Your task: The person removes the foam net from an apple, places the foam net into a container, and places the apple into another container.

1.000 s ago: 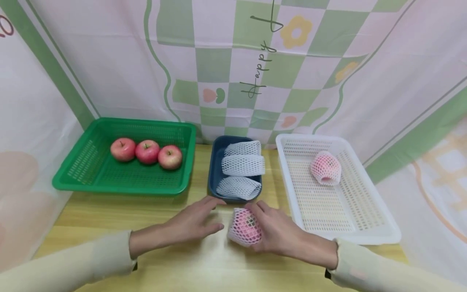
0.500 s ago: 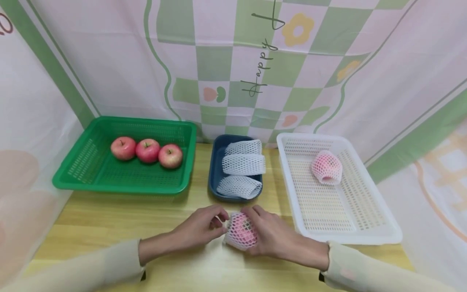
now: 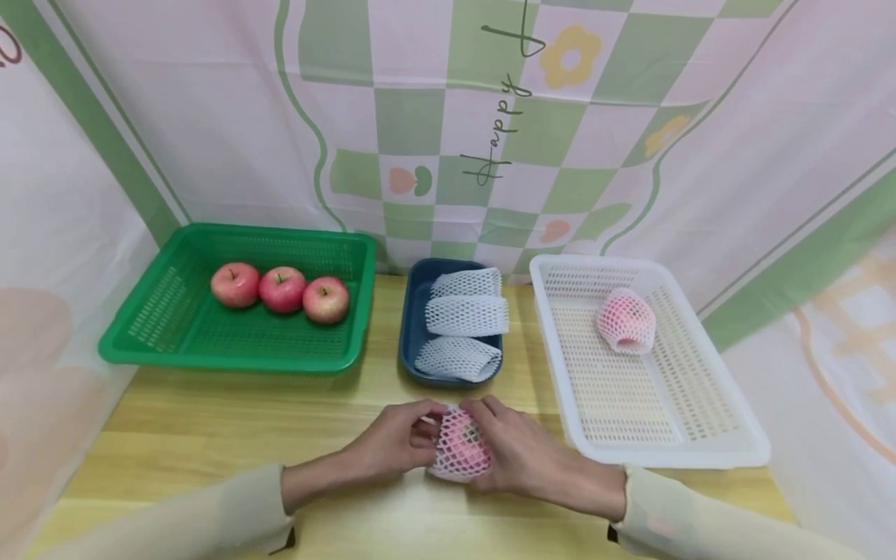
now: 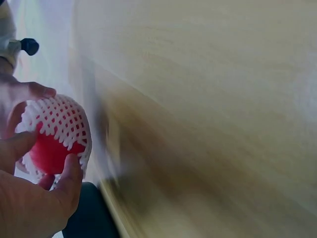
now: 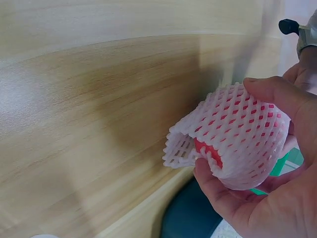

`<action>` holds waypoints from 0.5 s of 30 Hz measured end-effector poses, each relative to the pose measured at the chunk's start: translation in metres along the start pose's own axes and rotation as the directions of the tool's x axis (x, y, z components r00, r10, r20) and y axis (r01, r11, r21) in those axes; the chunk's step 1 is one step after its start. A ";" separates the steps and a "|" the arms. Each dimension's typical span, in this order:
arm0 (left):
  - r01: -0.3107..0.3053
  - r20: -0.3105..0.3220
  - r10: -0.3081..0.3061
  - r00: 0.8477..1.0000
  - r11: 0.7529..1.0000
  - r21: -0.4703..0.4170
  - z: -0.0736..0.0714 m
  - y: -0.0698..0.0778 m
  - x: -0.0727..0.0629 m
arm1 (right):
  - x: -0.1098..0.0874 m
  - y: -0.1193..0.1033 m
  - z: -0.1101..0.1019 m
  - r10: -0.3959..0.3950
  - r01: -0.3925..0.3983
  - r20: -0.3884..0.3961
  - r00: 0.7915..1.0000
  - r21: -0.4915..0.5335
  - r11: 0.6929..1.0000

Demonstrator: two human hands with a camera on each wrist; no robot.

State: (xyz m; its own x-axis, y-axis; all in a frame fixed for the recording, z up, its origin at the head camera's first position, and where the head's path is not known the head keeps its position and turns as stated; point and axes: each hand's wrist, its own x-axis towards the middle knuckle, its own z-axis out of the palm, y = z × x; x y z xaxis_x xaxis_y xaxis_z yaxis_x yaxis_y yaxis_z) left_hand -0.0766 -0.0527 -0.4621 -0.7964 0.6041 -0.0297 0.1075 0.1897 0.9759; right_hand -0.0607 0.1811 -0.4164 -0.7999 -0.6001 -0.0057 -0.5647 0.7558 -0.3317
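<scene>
In the head view, an apple in a white foam net (image 3: 459, 447) is held between both hands, low over the table's front. My right hand (image 3: 521, 449) grips its right side, thumb and fingers curved round the net. On the opposite side, my left hand (image 3: 385, 445) has bent fingers at the net's edge. Bare red skin shows in the net's opening in the left wrist view, where the left thumb and fingers (image 4: 69, 181) take hold of the rim. From the right wrist, the foam net (image 5: 242, 124) covers most of the apple, with one end loose and flared.
A green basket (image 3: 231, 360) at left holds three bare apples (image 3: 282, 289). In the middle, a dark blue tray (image 3: 410, 330) holds three foam nets (image 3: 467, 316). The white basket (image 3: 637, 408) at right contains one netted apple (image 3: 625, 320). A patterned curtain (image 3: 413, 124) hangs behind.
My left hand has moved right, from apart with spread fingers to touching the foam net, and its fingers have bent. The right hand has shifted slightly left with the apple.
</scene>
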 end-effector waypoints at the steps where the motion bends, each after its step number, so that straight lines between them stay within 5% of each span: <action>1: 0.003 -0.001 -0.003 1.000 1.000 -0.001 0.001 0.000 0.000 | 0.000 0.000 0.000 0.000 0.000 -0.001 1.000 -0.001 1.000; 10: -0.015 -0.010 0.015 1.000 0.997 -0.078 0.008 -0.003 0.002 | 0.001 -0.001 0.000 -0.012 0.013 -0.039 0.999 0.041 0.999; 15: -0.017 -0.030 0.017 0.999 1.000 -0.007 0.010 -0.002 0.004 | 0.002 -0.003 -0.001 0.003 0.002 -0.062 0.998 0.081 0.997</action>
State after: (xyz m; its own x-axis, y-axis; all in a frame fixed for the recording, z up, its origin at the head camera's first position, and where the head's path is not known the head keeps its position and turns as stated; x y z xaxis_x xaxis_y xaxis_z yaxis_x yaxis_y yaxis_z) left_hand -0.0744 -0.0429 -0.4668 -0.8122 0.5834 -0.0068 0.1171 0.1744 0.9777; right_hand -0.0608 0.1782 -0.4149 -0.8125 -0.5806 0.0519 -0.5482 0.7307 -0.4069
